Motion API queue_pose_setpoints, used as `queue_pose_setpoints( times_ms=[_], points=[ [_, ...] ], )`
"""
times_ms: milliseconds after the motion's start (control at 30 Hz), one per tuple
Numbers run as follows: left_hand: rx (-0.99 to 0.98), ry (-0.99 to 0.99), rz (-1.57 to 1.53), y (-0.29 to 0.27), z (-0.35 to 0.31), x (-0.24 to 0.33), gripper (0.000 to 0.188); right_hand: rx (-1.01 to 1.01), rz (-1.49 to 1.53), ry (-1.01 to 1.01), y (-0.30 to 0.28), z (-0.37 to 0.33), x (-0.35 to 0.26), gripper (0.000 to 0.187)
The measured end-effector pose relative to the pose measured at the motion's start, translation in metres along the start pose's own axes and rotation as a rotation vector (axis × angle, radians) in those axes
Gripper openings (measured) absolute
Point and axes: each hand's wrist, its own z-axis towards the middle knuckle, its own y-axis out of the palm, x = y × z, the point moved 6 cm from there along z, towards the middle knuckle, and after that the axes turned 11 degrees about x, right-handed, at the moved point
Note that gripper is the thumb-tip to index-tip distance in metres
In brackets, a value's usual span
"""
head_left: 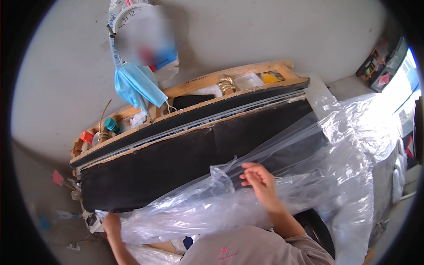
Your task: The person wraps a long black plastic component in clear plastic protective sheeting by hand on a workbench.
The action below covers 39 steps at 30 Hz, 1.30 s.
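A clear plastic sheet (176, 218) lies bunched along the near side of a long black work surface (154, 181). Its thin edge slants across the surface toward the upper right. At the surface's near left corner, my left hand (111, 224) is closed on the sheet's left end. My right hand (260, 180) hovers over the sheet right of the middle, its fingers loosely bent and apart, with nothing visible in them. Beside it, a crumpled fold of the plastic stands up a little.
Behind the surface runs a wooden tray (190, 86) with rope, a teal spool (112, 125) and an orange-red cap (86, 137). Blue face masks (139, 86) hang on the wall below a round clock (128, 17). More plastic (353, 132) drapes off the right end. A small white device (93, 222) sits by the left corner.
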Motion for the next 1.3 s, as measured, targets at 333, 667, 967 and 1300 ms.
queue_pose_setpoints(
  times_ms=[333, 667, 967, 1300],
  points=[
    [0.543, 1.673, -0.974, -0.158, -0.191, 0.367, 0.016, -0.439, -0.309, 0.362, 0.002, -0.021, 0.025, 0.013],
    [0.237, 0.964, -1.340, -0.210, -0.115, 0.396, 0.015, -0.109, 0.166, 0.410, -0.047, -0.032, 0.005, 0.045],
    [-0.479, 1.112, -1.474, -0.202, -0.143, 0.433, 0.028, -0.280, 0.486, 0.577, -0.049, -0.055, 0.000, 0.050],
    [-0.195, -0.171, -2.484, -0.085, -0.017, 0.361, 0.017, 0.170, -1.312, -0.926, -0.090, 0.043, -0.101, 0.019]
  ],
)
